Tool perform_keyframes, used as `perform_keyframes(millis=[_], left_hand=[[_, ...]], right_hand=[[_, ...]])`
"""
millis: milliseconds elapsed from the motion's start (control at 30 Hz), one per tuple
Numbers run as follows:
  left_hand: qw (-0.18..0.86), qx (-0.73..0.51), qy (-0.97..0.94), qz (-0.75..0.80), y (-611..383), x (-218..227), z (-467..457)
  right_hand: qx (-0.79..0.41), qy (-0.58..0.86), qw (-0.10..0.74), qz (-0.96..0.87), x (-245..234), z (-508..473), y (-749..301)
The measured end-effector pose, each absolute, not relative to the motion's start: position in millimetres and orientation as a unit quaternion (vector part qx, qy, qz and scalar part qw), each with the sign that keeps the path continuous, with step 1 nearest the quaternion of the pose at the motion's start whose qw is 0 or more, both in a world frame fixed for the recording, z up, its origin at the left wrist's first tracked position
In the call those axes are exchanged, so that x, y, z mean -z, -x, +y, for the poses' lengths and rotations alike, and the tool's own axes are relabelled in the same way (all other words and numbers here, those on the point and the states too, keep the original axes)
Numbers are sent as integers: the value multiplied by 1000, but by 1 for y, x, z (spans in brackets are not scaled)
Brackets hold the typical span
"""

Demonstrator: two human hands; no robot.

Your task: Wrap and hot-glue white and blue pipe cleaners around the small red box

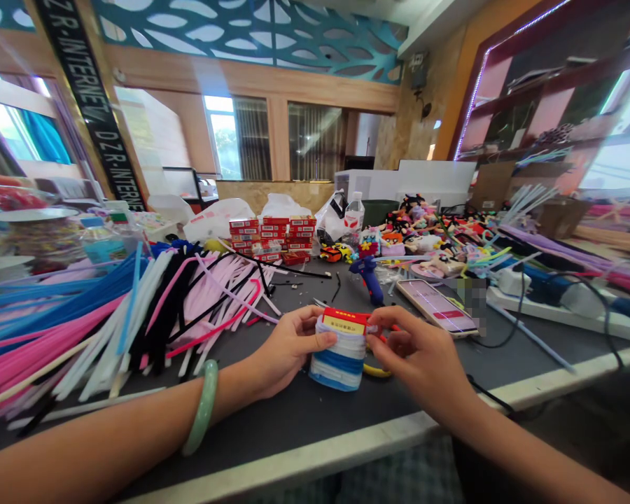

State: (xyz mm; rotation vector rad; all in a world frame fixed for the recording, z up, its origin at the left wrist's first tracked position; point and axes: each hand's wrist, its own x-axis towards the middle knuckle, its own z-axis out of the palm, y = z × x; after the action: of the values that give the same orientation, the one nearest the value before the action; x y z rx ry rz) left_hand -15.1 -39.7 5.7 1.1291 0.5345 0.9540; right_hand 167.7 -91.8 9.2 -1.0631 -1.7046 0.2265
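Between my hands, above the dark table, is a small red and yellow box [344, 320] wrapped in white and blue pipe cleaner [337, 362]. The rows of pipe cleaner cover its lower part, while its printed top stays bare. My left hand [288, 346] grips the box from the left, thumb across its front. On the right edge near the top, my right hand [414, 350] has thumb and index finger pinched close together; a bit of pipe cleaner appears to be at the fingertips. Behind my right fingers, the yellow and orange handles of a tool [376, 371] are partly hidden.
Loose pipe cleaners [99, 322] in many colours cover the left. Stacked red boxes [273, 234] stand at the back, near a blue glue gun [368, 278]. A phone [437, 306] lies right, by a power strip [572, 308] with black cables. Finished fuzzy figures [425, 231] are heaped behind.
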Motion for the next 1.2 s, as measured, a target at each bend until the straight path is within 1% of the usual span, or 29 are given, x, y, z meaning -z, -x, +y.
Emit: perform_keyframes(millis=[100, 167, 233, 300, 500, 733, 1200], left_hand=[[704, -429, -514, 238, 15, -7, -40], [701, -426, -518, 242, 15, -7, -40], [701, -425, -519, 243, 15, -7, -40], [702, -423, -520, 242, 15, -7, -40], [702, -420, -521, 244, 15, -6, -40], [703, -420, -525, 232, 15, -4, -39], [702, -411, -535, 226, 14, -5, -41]], right_hand=[[140, 401, 496, -757, -6, -92, -173], [252, 378, 462, -762, -3, -91, -178], [321, 365, 429, -761, 0, -91, -181], [356, 358, 411, -759, 1, -92, -183], [411, 318, 393, -759, -2, -92, -184], [427, 327, 376, -754, -4, -91, -183], [399, 336, 372, -768, -6, -91, -180]])
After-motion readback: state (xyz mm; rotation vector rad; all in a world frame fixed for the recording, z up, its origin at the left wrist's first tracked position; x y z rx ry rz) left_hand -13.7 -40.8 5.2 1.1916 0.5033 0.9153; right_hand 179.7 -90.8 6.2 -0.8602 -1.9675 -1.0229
